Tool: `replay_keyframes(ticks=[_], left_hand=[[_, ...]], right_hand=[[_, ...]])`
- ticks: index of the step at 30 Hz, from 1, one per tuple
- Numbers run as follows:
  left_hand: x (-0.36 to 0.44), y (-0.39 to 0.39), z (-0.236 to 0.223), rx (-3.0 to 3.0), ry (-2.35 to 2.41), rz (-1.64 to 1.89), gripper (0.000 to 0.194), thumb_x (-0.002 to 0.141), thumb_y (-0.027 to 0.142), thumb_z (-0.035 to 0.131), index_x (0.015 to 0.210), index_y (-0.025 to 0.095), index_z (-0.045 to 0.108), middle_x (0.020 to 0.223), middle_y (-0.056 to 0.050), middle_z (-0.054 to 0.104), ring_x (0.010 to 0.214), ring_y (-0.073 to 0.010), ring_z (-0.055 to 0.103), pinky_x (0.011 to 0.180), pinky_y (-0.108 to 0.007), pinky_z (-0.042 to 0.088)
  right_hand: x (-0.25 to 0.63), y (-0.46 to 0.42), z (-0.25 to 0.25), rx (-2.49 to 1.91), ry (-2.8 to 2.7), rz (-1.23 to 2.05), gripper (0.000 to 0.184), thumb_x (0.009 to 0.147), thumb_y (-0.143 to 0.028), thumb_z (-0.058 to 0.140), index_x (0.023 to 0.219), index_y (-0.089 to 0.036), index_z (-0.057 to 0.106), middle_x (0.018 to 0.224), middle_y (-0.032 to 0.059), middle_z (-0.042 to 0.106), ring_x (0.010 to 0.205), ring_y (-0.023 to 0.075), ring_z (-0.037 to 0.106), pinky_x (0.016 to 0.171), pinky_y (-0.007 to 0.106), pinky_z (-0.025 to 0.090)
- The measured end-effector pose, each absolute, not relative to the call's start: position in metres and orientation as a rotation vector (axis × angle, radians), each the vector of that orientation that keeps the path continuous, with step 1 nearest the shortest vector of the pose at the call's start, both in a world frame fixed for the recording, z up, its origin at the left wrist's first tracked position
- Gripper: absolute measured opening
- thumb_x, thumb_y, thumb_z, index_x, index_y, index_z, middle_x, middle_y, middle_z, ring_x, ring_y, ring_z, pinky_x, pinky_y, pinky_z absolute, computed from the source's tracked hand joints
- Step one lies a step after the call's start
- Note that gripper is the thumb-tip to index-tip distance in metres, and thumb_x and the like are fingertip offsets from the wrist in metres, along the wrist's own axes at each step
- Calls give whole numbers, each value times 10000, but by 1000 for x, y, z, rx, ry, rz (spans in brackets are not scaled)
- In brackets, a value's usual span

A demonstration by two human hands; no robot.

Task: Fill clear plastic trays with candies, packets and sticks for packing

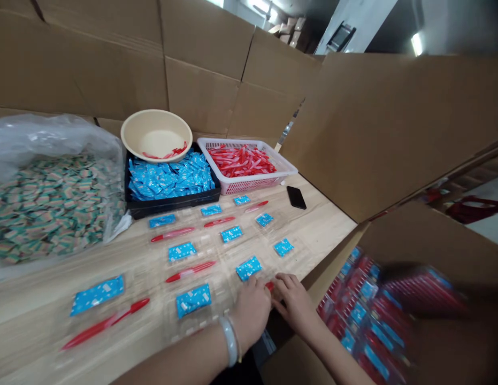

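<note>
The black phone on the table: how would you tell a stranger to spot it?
Find the light wooden table and follow it to its far end, where a pink plastic basket of red pieces stands. Just right of it lies a black smartphone, flat and alone on bare wood.

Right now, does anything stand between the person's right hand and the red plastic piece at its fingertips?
Nothing visible does. The fingers of the right hand lie right beside the red plastic piece. Whether the clear blister tray covers that piece is too blurred to tell.
</note>
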State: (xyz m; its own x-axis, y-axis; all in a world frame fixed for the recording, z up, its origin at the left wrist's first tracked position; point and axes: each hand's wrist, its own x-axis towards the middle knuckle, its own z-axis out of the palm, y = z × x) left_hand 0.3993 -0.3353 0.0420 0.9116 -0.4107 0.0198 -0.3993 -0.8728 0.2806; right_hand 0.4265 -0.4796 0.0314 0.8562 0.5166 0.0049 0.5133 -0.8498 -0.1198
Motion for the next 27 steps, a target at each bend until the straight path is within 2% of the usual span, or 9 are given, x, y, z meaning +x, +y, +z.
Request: replay_keyframes(ticks=[6, 9, 14, 19, 23, 27], left_hand=[[409, -353, 28, 2881, -422, -147, 251, 766, 41, 406, 923, 59, 601, 870, -142, 602, 844, -247, 551, 718, -364, 435], [413, -352, 36, 2832, -308, -236, 245, 769, 42, 402, 903, 61, 606, 869, -147, 604, 849, -244, 557, 706, -349, 437], [413, -347, 46, 2770, -257, -278, 258, 773, 42, 389, 909, 68, 606, 884, -140, 606, 890, -241, 547, 745, -345, 430], [406, -345, 42, 2802, -321, -214, 281, 773, 35, 379, 950, 64, 595, 925, -148, 595, 944, -238, 523, 801, -352, 410], [406, -345, 39, 2783, -314, -218, 289, 777, 24, 366, 946, 72, 596, 915, -140, 599, 910, -234, 535, 793, -346, 412], [406, -343, 39, 2703, -239, -183, 264, 802, 67, 367, 944, 86, 589, 923, -126, 600, 926, -224, 532, 813, -335, 407]], right_hand=[[438, -483, 18, -2899, -820, -40, 307, 682, -155, 530, 987, -181, 562, 1057, 116, 510, 1064, 279, 392, 909, 445, 336], [444, -492, 7, -2728, -843, -20, 318, 686, -189, 526, 1004, -184, 529, 1087, 103, 484, 1094, 251, 385, 925, 411, 344], [444, -504, -14, -2668, -463, -158, 396, 685, -277, 531, 1059, -155, 488, 1130, 137, 443, 1071, 263, 431, 898, 410, 373], [442, -496, -7, -2736, -319, 54, 462, 625, -215, 568, 1073, -137, 491, 1110, 141, 453, 1045, 251, 454, 892, 353, 379], [457, -483, 12, -2801, -287, 304, 386, 539, -209, 633, 906, -120, 557, 1020, 137, 474, 943, 242, 494, 814, 313, 416], [470, -482, 22, -2753, -231, 321, 362, 458, -261, 681, 762, -111, 555, 943, 108, 488, 879, 230, 496, 757, 304, 429]])
